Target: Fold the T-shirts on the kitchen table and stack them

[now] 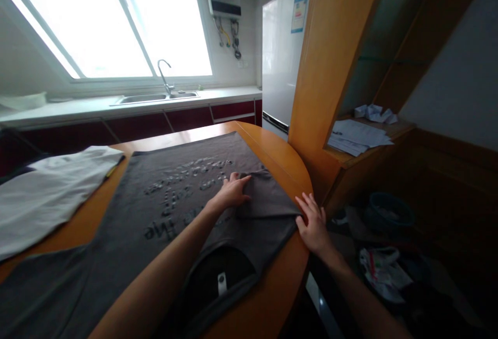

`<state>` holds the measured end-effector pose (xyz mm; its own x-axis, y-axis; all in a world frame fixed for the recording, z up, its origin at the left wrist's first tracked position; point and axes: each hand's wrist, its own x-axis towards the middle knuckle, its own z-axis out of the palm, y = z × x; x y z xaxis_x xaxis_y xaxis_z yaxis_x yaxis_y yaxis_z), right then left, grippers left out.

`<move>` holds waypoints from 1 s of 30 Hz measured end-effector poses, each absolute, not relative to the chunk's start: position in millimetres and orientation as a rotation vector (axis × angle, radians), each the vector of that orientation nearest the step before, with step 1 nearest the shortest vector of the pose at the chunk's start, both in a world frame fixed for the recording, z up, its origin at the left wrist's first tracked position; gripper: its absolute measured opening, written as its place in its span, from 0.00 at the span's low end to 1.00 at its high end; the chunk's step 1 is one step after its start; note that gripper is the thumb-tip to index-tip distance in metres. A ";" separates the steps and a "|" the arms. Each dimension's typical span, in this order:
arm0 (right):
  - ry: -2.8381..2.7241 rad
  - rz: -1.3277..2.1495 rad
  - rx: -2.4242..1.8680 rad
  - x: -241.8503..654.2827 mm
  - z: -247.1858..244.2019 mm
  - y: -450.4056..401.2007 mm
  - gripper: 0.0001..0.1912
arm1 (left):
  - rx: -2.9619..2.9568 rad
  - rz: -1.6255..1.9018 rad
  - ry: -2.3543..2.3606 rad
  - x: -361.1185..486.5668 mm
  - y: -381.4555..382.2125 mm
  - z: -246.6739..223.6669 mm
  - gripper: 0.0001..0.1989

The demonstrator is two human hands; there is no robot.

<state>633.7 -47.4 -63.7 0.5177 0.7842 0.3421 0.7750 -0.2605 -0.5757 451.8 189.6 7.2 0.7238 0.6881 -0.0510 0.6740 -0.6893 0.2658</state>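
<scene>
A dark grey T-shirt (155, 209) with shiny lettering lies spread on the wooden table, its neck opening and white label toward me. My left hand (232, 193) rests on the shirt beside the lettering, fingers apart, near the fold where the right sleeve (268, 196) begins. At the table's right edge, my right hand (313, 225) has its fingers stretched out over the wood. Its thumb touches the sleeve's end. Some of the lettering is hidden under my left forearm.
On the table's (290, 168) left side lies a white garment (50, 188). Beyond are a counter with a sink (143, 99) and a fridge (278, 64). A wooden cabinet (330, 69) holding papers (358, 136) stands close on the right, with a basin (391, 210) below.
</scene>
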 end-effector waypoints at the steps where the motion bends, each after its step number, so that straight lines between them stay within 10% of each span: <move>1: -1.339 0.006 -2.047 633.7 -59.7 -48.3 0.30 | 2.695 0.098 1.116 451.9 186.7 10.8 0.39; 9: -1.884 0.088 -1.930 633.3 -35.5 -57.0 0.29 | 2.902 0.167 0.481 498.8 174.8 10.1 0.28; 30: -1.931 0.164 -2.017 634.1 -37.8 -56.9 0.32 | 2.922 0.109 0.650 516.8 200.0 -17.3 0.33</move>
